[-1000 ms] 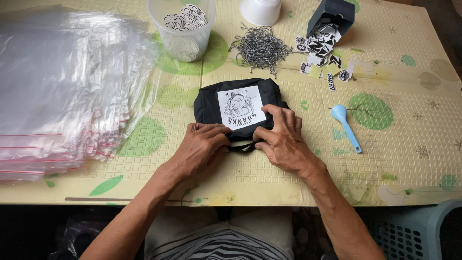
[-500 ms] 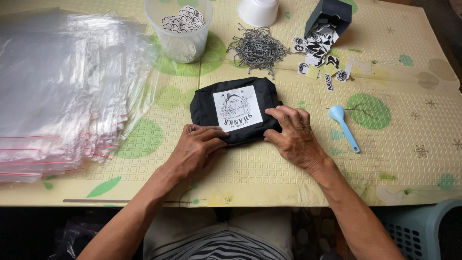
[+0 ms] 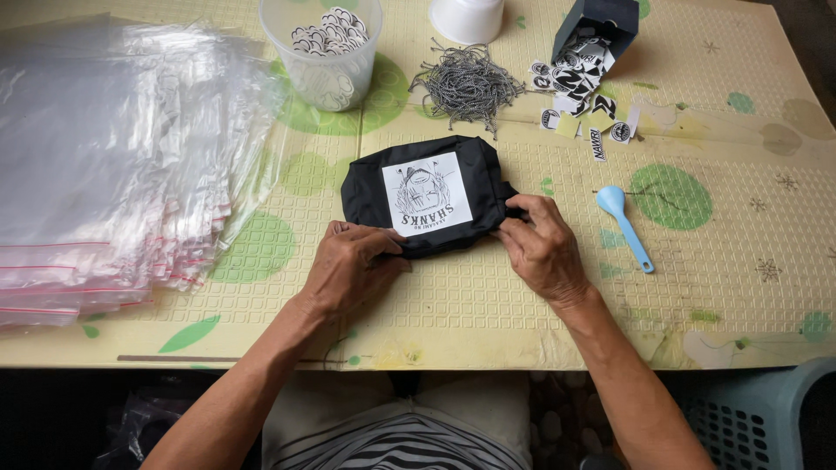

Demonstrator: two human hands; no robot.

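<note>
A: What is held at the middle of the mat?

B: A folded black cloth piece (image 3: 424, 196) with a white printed patch on top is lain flat on the yellow patterned mat (image 3: 488, 296), just in front of the person. Its near edge is gripped from both sides.

A: How are the hands placed?

B: The left hand (image 3: 353, 265) is curled, its fingertips pinched onto the near left edge of the cloth. The right hand (image 3: 542, 244) is curled as well, the near right corner of the cloth being pinched between thumb and fingers. Neither hand is spread flat.

A: And what is found around it?

B: A stack of clear plastic bags (image 3: 113, 157) is spread over the left part of the mat, well apart from the cloth. A clear plastic tub (image 3: 322, 61) filled with round stickers is stood behind the cloth to the left, and a heap of thin metal chains (image 3: 466, 83) is seen just behind it. A white cup (image 3: 468, 17) is set at the far edge. A dark box (image 3: 601, 26) is tipped over, with stickers (image 3: 579, 96) spilled out of it. A light blue spoon (image 3: 624, 226) is laid to the right of the right hand, near it but not touched
</note>
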